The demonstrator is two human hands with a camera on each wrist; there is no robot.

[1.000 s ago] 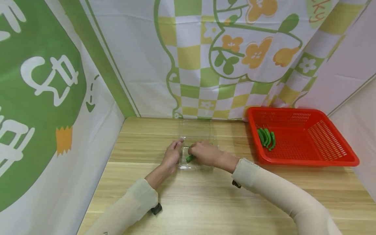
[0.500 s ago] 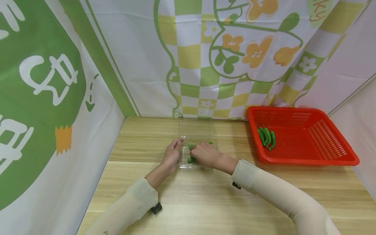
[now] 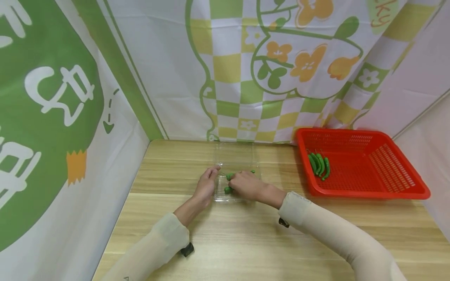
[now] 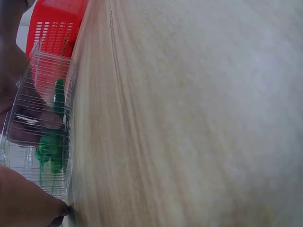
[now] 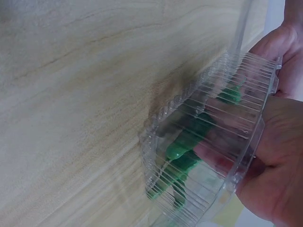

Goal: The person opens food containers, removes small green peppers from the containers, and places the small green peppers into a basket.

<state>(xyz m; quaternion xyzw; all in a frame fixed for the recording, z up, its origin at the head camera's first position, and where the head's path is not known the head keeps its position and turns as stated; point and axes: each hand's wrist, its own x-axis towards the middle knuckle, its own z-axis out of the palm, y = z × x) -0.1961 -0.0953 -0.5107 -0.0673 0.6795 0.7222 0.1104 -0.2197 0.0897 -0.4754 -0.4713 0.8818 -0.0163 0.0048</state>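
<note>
A clear plastic clamshell box (image 3: 221,199) stands on the table with its lid (image 3: 233,153) folded back toward the wall. At the box's left end my left hand (image 3: 205,185) holds the rim; its fingers (image 4: 28,201) wrap that end in the left wrist view. My right hand (image 3: 247,184) reaches down into the box, fingers around a green chili pepper (image 3: 229,176) whose stem points left. Another green chili (image 3: 228,190) lies nearer the front wall. Through the ribbed side, the right wrist view shows the chilies (image 5: 189,137) against my fingertips, partly hidden by them.
A red plastic basket (image 3: 369,191) stands at the right, with several green chilies (image 3: 318,164) along its left side. The wooden table (image 3: 246,242) ends at a printed cloth wall (image 3: 228,105) behind and another at the left.
My right hand has shifted slightly right inside the box, and the stem end of a chili now shows left of its fingers. The left hand has stayed in place.
</note>
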